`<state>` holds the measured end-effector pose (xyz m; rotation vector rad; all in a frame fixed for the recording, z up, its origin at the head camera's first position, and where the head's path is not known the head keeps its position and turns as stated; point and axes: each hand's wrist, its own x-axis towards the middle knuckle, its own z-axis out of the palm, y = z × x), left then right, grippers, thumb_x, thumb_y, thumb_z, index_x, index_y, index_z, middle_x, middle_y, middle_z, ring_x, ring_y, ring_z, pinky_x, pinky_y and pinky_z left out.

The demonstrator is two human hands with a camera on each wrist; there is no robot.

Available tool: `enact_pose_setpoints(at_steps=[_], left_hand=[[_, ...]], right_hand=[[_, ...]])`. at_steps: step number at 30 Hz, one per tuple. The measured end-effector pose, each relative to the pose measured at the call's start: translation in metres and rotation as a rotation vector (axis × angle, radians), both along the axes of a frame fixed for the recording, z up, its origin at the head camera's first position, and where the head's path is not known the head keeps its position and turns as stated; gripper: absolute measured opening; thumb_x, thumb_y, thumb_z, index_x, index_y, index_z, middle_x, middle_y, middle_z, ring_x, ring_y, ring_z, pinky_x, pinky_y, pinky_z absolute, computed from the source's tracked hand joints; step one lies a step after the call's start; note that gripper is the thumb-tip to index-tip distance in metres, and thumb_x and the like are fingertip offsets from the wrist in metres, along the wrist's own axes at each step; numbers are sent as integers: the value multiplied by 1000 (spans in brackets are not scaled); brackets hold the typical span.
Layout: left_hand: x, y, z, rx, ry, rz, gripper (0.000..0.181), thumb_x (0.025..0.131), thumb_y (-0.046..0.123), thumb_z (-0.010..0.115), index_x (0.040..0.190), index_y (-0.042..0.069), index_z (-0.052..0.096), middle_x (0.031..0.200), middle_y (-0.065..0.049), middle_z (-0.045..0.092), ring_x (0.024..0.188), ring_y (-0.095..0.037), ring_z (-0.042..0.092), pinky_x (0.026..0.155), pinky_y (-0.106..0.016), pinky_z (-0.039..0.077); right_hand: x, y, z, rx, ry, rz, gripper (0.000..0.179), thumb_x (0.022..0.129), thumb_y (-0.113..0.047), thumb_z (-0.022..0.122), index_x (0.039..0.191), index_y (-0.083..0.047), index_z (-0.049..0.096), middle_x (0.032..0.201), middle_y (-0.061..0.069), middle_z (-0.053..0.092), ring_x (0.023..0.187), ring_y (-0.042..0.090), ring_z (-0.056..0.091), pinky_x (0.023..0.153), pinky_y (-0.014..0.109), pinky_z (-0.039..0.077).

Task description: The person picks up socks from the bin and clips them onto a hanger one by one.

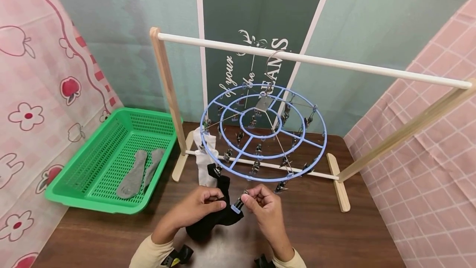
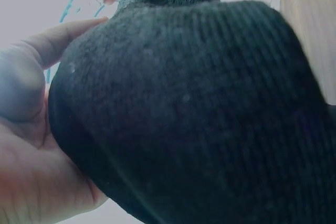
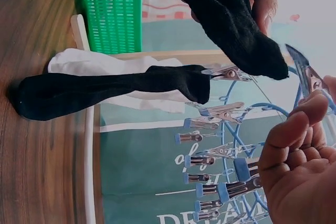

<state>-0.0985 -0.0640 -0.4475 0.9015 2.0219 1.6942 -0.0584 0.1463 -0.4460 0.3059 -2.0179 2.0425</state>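
Observation:
My left hand [image 1: 202, 206] holds a black sock [image 1: 213, 222], thumb on top; its ribbed knit fills most of the left wrist view. My right hand [image 1: 265, 206] pinches a metal clip [image 1: 238, 206] with blue tips between thumb and fingers. In the right wrist view the clip's blue tip is right beside the end of the held sock. A second black sock [image 3: 105, 90] hangs from another clip on the round blue hanger [image 1: 264, 179]. Behind it hangs a white sock [image 1: 203, 164].
The hanger, with several other clips, hangs from the white rail [image 1: 334, 63] of a wooden-legged rack. A green basket [image 1: 70, 199] at the left holds two grey socks [image 1: 134, 175]. Patterned cloths stand at both sides of the brown table [image 1: 364, 235].

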Motion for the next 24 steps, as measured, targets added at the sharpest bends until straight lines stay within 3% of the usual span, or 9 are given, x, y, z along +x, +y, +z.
enact_pose_setpoints(at_steps=[5, 13, 24], left_hand=[[0, 1, 1, 12, -10, -6, 12, 93, 6, 60, 83, 0, 62, 66, 8, 44, 61, -2, 40, 55, -18, 33], [1, 4, 3, 41, -5, -36, 13, 93, 6, 59, 81, 1, 59, 66, 9, 40, 60, -2, 38, 55, -17, 31], [1, 11, 4, 131, -91, -97, 12, 95, 4, 57, 91, -5, 63, 75, 4, 56, 65, -2, 49, 58, -16, 39]], right_hand=[[0, 0, -1, -8, 40, -29, 12, 83, 11, 65, 77, 5, 57, 63, -7, 53, 53, 3, 45, 43, 24, 40], [-4, -1, -5, -119, 136, -60, 16, 85, 17, 58, 73, 9, 51, 64, -5, 53, 50, 4, 44, 39, 23, 35], [-3, -2, -5, -101, 141, -54, 15, 83, 17, 60, 74, 8, 53, 64, -6, 52, 52, 4, 44, 39, 25, 34]])
